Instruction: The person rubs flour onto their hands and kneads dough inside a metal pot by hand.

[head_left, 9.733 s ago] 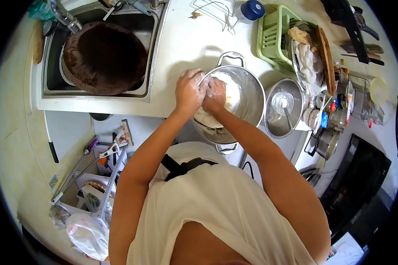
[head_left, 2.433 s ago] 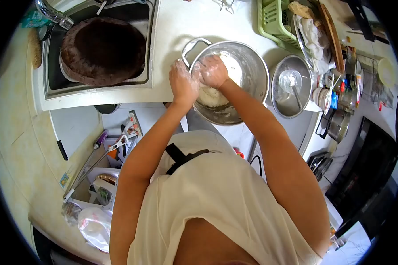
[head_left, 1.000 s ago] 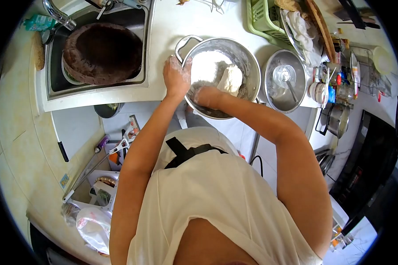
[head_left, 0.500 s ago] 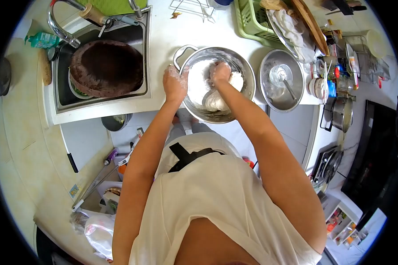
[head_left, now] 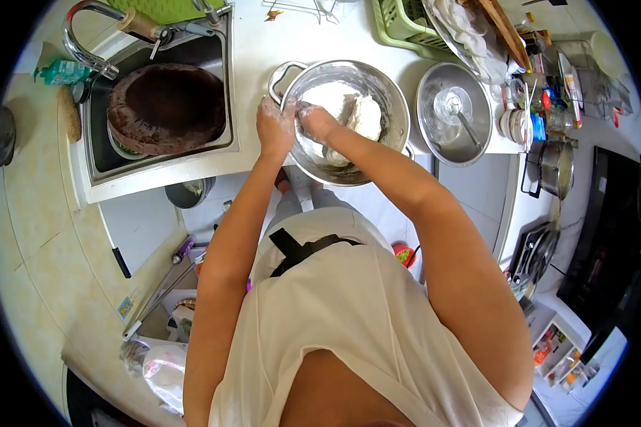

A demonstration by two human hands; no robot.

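Note:
A large steel pot with loop handles stands at the counter's front edge. White dough lies inside it toward the right, with loose flour along its inner left and back. My left hand, dusted white, is closed on the pot's left rim, just below the handle. Inside the pot near that same rim is my right hand, its fingers curled down by the left wall; whatever they touch is hidden. The dough sits apart from the right hand's fingers, under and beside the right wrist.
Right of the pot, a steel bowl holds a clear cup with a spoon. Behind stands a green basket with dishes and cloth. A sink at left contains a large dark round lid. Jars and bottles crowd the right side.
My right hand has moved from the pot's middle to its left wall, leaving the dough exposed at the right. My left hand keeps its place on the rim. The camera view has shifted slightly.

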